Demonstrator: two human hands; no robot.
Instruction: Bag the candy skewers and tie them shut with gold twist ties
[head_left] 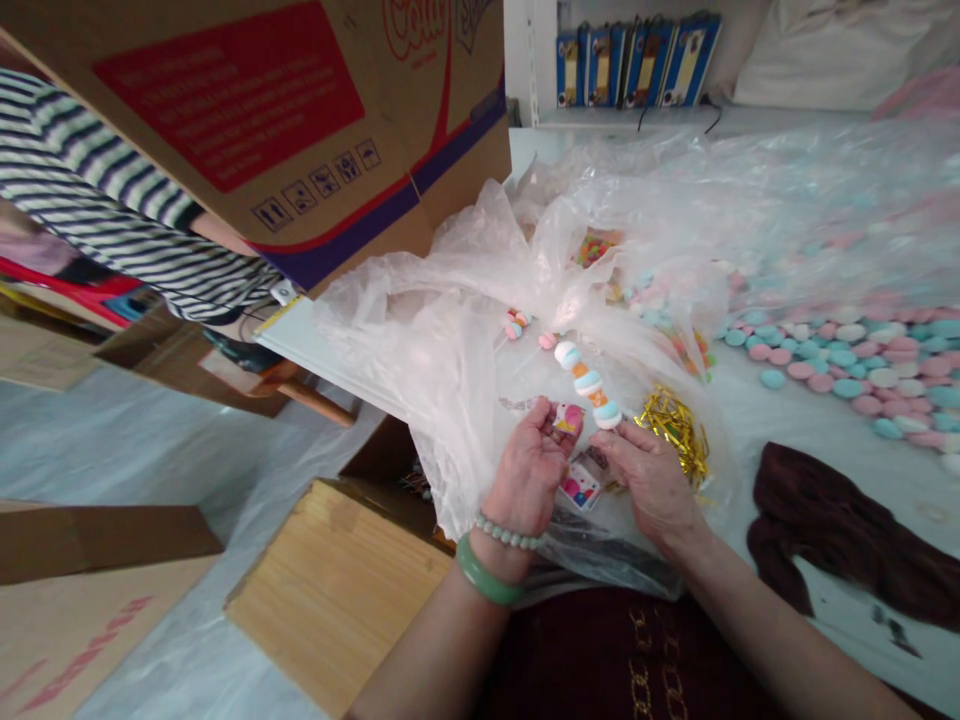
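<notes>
My right hand (654,478) is closed around the lower end of a marshmallow skewer (589,383), stacked in blue and white with orange pieces between. My left hand (527,472) pinches a small printed plastic wrapper (568,417) with pink and yellow patterns, just left of the skewer's base. Below and between the hands lies a second printed piece (580,486) on the clear plastic sheet (457,370). A heap of gold twist ties (675,432) lies beside my right hand. Small pink and blue sweets (516,324) rest farther back on the plastic.
Loose pastel marshmallows (870,372) spread over the table at right, partly under plastic film. A dark brown cloth (832,530) lies nearer. A large cardboard box (300,120) stands at back left, beside a person in a striped sleeve (112,190). A wooden stool (337,590) is below left.
</notes>
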